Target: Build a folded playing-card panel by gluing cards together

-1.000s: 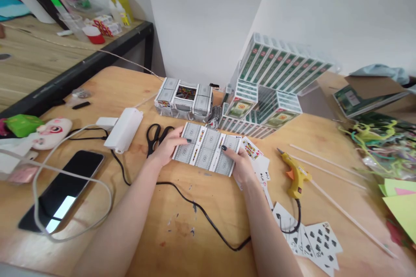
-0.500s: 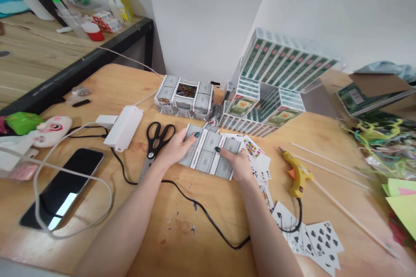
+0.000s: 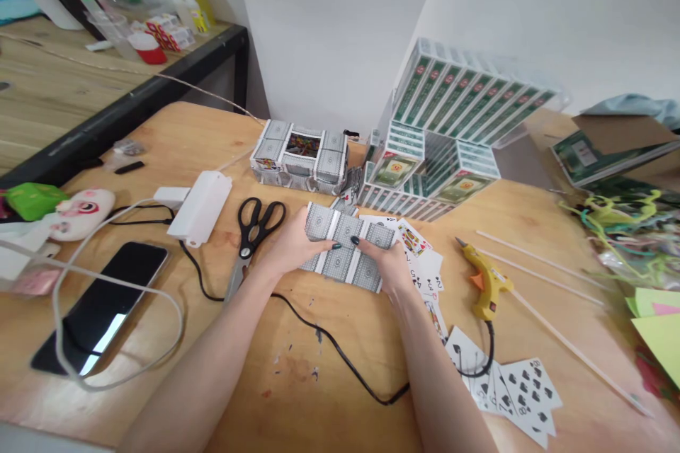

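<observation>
Between my two hands is a panel of playing cards (image 3: 344,232), patterned backs up, with white strips between the sections. My left hand (image 3: 297,244) grips its left end, the thumb stretched over the top toward the middle. At the right end my right hand (image 3: 390,262) holds it, thumb lying on the face. Fingers under the panel are hidden. Behind it stands a box built of playing cards (image 3: 300,156) with an opening in its top. Loose playing cards (image 3: 425,272) lie just right of my right hand. Black-handled scissors (image 3: 255,230) rest by my left hand.
A yellow glue gun (image 3: 483,279) lies at right near white glue sticks (image 3: 574,350). Stacked card packs (image 3: 467,92) stand behind. A phone (image 3: 100,308), a looped white cable (image 3: 180,325) and a white power strip (image 3: 202,209) are at left. A black cord (image 3: 329,340) crosses the table in front.
My left thumb has slid to the right across the panel, toward the right thumb. My right hand and the panel stay nearly in place; the view has shifted slightly.
</observation>
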The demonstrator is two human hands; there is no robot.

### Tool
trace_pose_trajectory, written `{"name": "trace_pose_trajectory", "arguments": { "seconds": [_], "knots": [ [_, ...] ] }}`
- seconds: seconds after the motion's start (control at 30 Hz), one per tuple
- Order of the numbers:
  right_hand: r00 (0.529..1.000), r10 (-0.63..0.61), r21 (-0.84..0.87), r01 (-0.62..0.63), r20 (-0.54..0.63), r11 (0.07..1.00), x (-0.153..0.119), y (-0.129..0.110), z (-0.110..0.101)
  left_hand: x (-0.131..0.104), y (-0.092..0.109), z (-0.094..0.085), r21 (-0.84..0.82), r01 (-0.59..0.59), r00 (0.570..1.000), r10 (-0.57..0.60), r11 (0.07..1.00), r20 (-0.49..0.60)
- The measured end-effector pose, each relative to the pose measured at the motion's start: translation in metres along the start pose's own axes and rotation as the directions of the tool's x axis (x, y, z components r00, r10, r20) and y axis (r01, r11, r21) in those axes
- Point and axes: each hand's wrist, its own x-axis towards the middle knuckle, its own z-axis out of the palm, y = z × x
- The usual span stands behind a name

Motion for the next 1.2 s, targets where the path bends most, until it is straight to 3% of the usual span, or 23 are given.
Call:
{"name": "trace_pose_trajectory", "arguments": {
  "seconds": [0.4,0.63,0.8,0.9,1.03,1.2],
  "knots": [
    [0.999,0.01,0.03,-0.009,-0.038,1.0,-0.002,-0.003,0.003,0.0,-0.01,0.003,-0.171,-0.012,0.998,0.021,0.985,0.053],
    [0.999,-0.02,0.028,0.022,-0.051,0.999,0.003,0.0,-0.006,0.003,-0.011,0.003,-0.225,-0.011,1.0,0.016,0.974,0.018],
    [0.969,-0.187,-0.056,0.18,-0.159,0.982,0.011,0.008,-0.016,0.007,-0.022,0.004,-0.245,-0.046,0.999,0.039,0.968,-0.033],
    [0.957,-0.275,-0.181,0.255,-0.094,0.95,0.008,0.007,-0.013,0.008,-0.025,0.004,-0.268,-0.062,0.997,0.045,0.961,-0.069],
    [0.917,-0.396,-0.297,0.366,-0.047,0.882,0.003,0.002,-0.004,0.007,-0.022,0.004,-0.278,0.005,0.999,-0.018,0.961,-0.043],
    [0.905,-0.425,-0.331,0.392,-0.031,0.858,0.005,0.006,-0.005,0.006,-0.017,0.005,-0.306,0.016,1.0,-0.02,0.952,-0.008]
  ]
}}
